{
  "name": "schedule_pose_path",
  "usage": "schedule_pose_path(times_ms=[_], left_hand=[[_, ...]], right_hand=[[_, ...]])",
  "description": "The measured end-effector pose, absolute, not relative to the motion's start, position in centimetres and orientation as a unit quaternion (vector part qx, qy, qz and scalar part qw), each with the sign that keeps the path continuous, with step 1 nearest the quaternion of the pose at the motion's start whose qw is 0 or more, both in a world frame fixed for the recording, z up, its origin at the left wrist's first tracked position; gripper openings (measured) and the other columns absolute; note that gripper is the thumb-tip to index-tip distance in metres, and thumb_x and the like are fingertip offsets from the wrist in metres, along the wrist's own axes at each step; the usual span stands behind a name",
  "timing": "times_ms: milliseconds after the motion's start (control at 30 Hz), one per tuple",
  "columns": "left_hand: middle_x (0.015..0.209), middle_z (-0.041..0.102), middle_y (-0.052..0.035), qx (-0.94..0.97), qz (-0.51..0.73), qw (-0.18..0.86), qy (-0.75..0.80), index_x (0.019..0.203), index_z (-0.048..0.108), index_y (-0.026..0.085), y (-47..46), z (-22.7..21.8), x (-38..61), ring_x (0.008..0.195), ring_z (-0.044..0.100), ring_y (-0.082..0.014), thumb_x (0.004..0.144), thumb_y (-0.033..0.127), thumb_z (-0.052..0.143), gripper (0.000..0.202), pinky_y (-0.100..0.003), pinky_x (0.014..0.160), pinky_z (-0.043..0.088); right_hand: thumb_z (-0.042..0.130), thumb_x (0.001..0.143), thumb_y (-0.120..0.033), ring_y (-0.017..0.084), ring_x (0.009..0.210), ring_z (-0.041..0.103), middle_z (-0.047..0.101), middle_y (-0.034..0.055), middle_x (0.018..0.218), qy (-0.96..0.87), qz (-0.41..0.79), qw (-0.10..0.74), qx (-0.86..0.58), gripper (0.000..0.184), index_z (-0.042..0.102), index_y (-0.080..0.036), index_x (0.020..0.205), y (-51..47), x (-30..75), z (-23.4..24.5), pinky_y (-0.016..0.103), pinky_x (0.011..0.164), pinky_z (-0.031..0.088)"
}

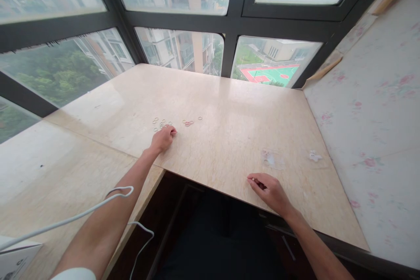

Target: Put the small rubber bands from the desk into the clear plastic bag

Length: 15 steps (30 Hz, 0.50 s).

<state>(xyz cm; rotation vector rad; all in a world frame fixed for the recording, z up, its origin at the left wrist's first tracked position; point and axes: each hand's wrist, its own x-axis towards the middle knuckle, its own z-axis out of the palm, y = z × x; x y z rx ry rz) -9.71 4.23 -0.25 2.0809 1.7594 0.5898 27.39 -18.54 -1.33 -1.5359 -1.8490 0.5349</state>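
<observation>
My left hand [163,138] reaches out over a beige marble tabletop [229,109], fingers curled and pinched at a scatter of several small metal rings [160,122]. A second small cluster of reddish rings [188,123] lies just right of it. My right hand [271,191] rests near the table's front edge, fingers curled together, with something thin and dark possibly between them; I cannot make it out. A small clear plastic bag [271,159] lies just beyond my right hand.
A crumpled clear scrap [314,155] lies near the right wall [370,109], which has floral wallpaper. Dark-framed windows [229,22] run along the far side. A white cable [98,205] loops over my left forearm. A white box corner [15,260] sits at bottom left.
</observation>
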Motion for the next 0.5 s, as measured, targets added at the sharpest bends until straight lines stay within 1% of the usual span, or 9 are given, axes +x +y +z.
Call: schedule_pose_path(times_ms=[67, 133, 167, 233, 300, 333, 400, 500], left_hand=[[0.080, 0.061, -0.0052, 0.726, 0.228, 0.192, 0.619, 0.076, 0.056, 0.020, 3.9, 0.1, -9.3, 0.074, 0.058, -0.0191, 0.081, 0.020, 0.047, 0.010, -0.030, 0.068, 0.046], [0.067, 0.056, -0.0019, 0.712, 0.260, 0.240, 0.606, 0.079, 0.054, 0.019, 3.3, 0.6, -8.6, 0.062, 0.055, -0.0158, 0.084, 0.025, 0.045, 0.012, -0.027, 0.060, 0.045], [0.062, 0.052, 0.0001, 0.696, 0.290, 0.288, 0.590, 0.081, 0.052, 0.018, 2.9, 0.9, -8.1, 0.056, 0.052, -0.0140, 0.085, 0.029, 0.046, 0.013, -0.026, 0.055, 0.043], [0.057, 0.046, 0.0031, 0.643, 0.362, 0.418, 0.530, 0.080, 0.049, 0.019, 2.1, 1.5, -6.8, 0.050, 0.045, -0.0109, 0.084, 0.038, 0.052, 0.020, -0.024, 0.050, 0.040], [0.057, 0.044, 0.0041, 0.583, 0.414, 0.533, 0.452, 0.078, 0.046, 0.019, 1.1, 2.3, -5.2, 0.049, 0.042, -0.0090, 0.079, 0.044, 0.061, 0.030, -0.023, 0.050, 0.038], [0.058, 0.044, 0.0041, 0.567, 0.423, 0.567, 0.422, 0.077, 0.046, 0.019, 0.6, 2.7, -4.2, 0.050, 0.042, -0.0086, 0.077, 0.047, 0.065, 0.033, -0.023, 0.050, 0.038], [0.062, 0.045, 0.0035, 0.550, 0.425, 0.611, 0.378, 0.076, 0.045, 0.019, -0.4, 3.5, -2.2, 0.052, 0.042, -0.0081, 0.075, 0.048, 0.069, 0.037, -0.024, 0.051, 0.039], [0.070, 0.047, 0.0021, 0.540, 0.415, 0.655, 0.328, 0.077, 0.046, 0.018, -1.7, 4.2, 0.9, 0.055, 0.043, -0.0073, 0.076, 0.046, 0.070, 0.037, -0.023, 0.053, 0.039]], right_hand=[[0.054, 0.090, -0.033, 0.021, 0.067, 0.066, 0.072, 0.0067, 0.079, -0.709, 0.203, 0.334, -0.587, 0.019, 0.070, -0.023, 0.088, -18.5, 27.4, -1.3, 0.034, 0.066, 0.054], [0.054, 0.090, -0.033, 0.021, 0.068, 0.066, 0.072, 0.0067, 0.080, -0.711, 0.203, 0.332, -0.586, 0.019, 0.070, -0.023, 0.089, -18.5, 27.4, -1.3, 0.034, 0.067, 0.053], [0.053, 0.091, -0.033, 0.021, 0.068, 0.066, 0.072, 0.0068, 0.080, -0.712, 0.204, 0.329, -0.586, 0.020, 0.070, -0.023, 0.089, -18.5, 27.3, -1.3, 0.034, 0.067, 0.053], [0.052, 0.091, -0.033, 0.021, 0.068, 0.065, 0.072, 0.0072, 0.082, -0.714, 0.206, 0.324, -0.586, 0.020, 0.070, -0.023, 0.089, -18.4, 27.3, -1.2, 0.034, 0.066, 0.053], [0.052, 0.092, -0.033, 0.020, 0.069, 0.065, 0.072, 0.0075, 0.082, -0.715, 0.207, 0.321, -0.585, 0.021, 0.070, -0.023, 0.090, -18.4, 27.4, -1.2, 0.034, 0.067, 0.052], [0.052, 0.092, -0.032, 0.020, 0.069, 0.065, 0.073, 0.0075, 0.082, -0.716, 0.207, 0.322, -0.584, 0.021, 0.070, -0.023, 0.090, -18.4, 27.4, -1.2, 0.034, 0.067, 0.052], [0.052, 0.091, -0.032, 0.020, 0.070, 0.065, 0.073, 0.0073, 0.082, -0.715, 0.206, 0.325, -0.584, 0.021, 0.070, -0.023, 0.090, -18.4, 27.4, -1.3, 0.034, 0.068, 0.052], [0.052, 0.091, -0.031, 0.019, 0.069, 0.065, 0.073, 0.0069, 0.081, -0.714, 0.201, 0.329, -0.584, 0.021, 0.071, -0.022, 0.090, -18.4, 27.4, -1.4, 0.034, 0.068, 0.051]])
